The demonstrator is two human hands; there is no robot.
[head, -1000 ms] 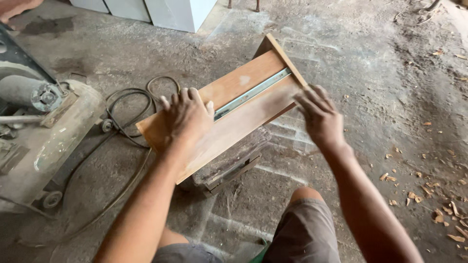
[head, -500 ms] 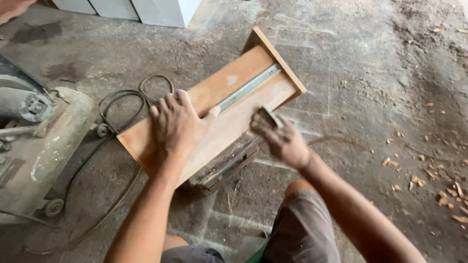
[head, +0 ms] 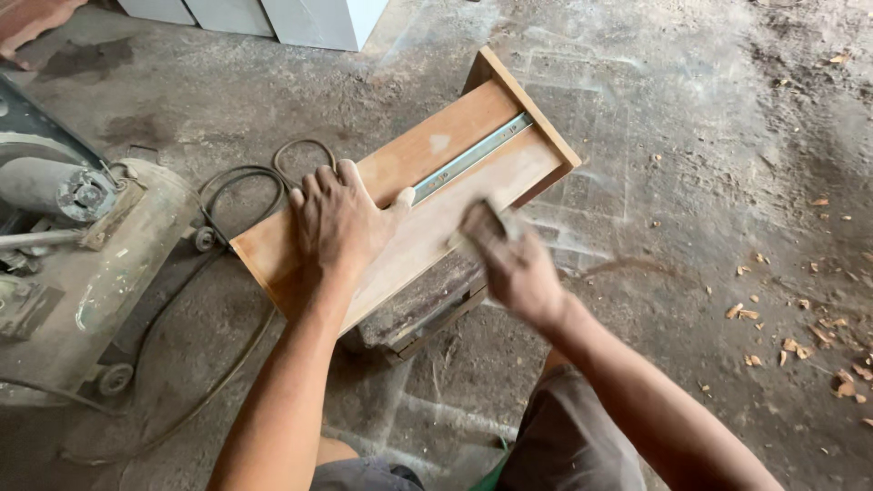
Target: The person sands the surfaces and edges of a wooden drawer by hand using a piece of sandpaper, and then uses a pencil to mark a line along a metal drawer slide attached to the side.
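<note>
Scene: a person crouches over a wooden drawer box (head: 409, 195) propped on a low dark block (head: 423, 309) on a dusty concrete floor (head: 691, 136).
Drawer box: lies at the centre, running from near left to far right, its metal slide rail (head: 468, 159) facing up along the middle; only its middle part sits on the block, both ends overhanging.
Left hand (head: 341, 223): pressed flat on the near-left part of the box, palm down, fingers (head: 314, 186) spread and open, gripping nothing; the forearm comes straight up from the near edge.
Right hand (head: 509, 259): blurred with motion over the near long edge of the box, just right of the block; the fingers look curled over something small and dark, but the blur makes it impossible to tell what, or how tightly.
Risk, tipping: the box could rock or slide off the narrow block if the rubbing hand pushes harder than the flat hand holds.
Risk, rail: knuckles of the right hand may catch the rail's metal edge, which runs just beyond the stroke.
Risk, cable: the black cable (head: 241, 186) loops on the floor touching the left end of the box and could snag it.
Surroundings: a grimy machine on small wheels (head: 100, 273) stands at the left; wood chips (head: 818, 336) litter the floor at the right.
</note>
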